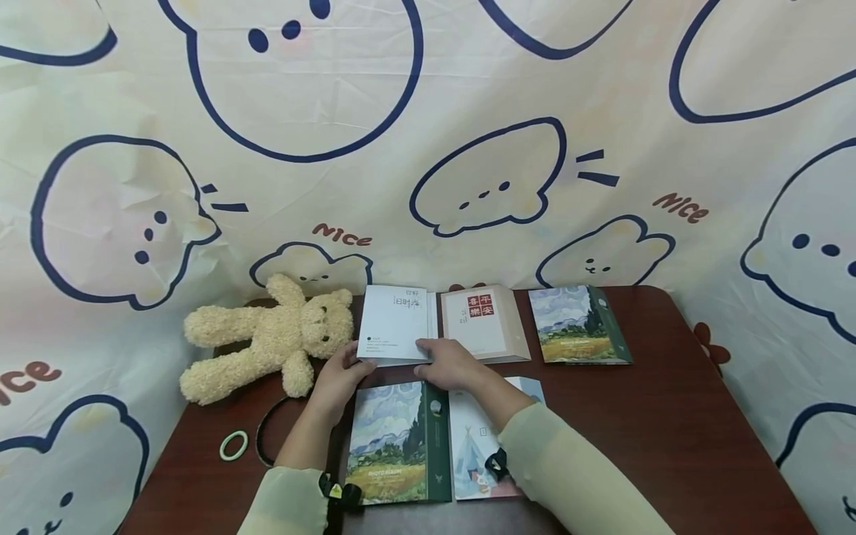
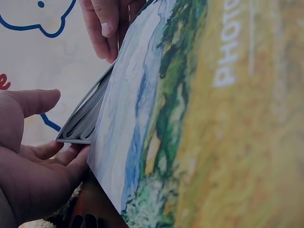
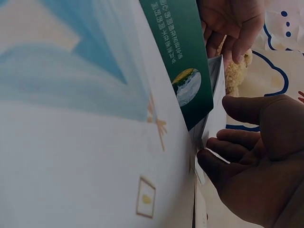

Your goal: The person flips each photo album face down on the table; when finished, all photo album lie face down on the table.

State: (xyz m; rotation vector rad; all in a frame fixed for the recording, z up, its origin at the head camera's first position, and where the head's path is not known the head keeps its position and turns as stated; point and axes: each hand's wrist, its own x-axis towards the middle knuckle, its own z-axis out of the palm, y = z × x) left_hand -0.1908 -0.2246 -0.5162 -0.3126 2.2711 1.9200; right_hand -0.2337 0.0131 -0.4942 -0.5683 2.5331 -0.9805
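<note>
A thick white album (image 1: 394, 323) with black writing on its cover lies toward the back of the table. My left hand (image 1: 341, 375) is at its lower left corner. In the left wrist view, the fingers (image 2: 66, 159) touch the edge of its pages while the thumb stands apart from the cover. My right hand (image 1: 449, 364) is at its lower right corner, fingers at the edge and thumb extended close to the cover. Below the hands lie a painted landscape photo album (image 1: 388, 446) with a green spine and a pale album (image 1: 476, 453) with a tent drawing, partly hidden by my right forearm.
Right of the white album are a beige-edged album (image 1: 475, 319) with red characters and another landscape album (image 1: 575, 327). A plush bear (image 1: 267, 334) lies at the left. Nearer are a pale green ring (image 1: 233, 446) and a dark band (image 1: 264, 438). A printed cloth (image 1: 374, 186) hangs behind.
</note>
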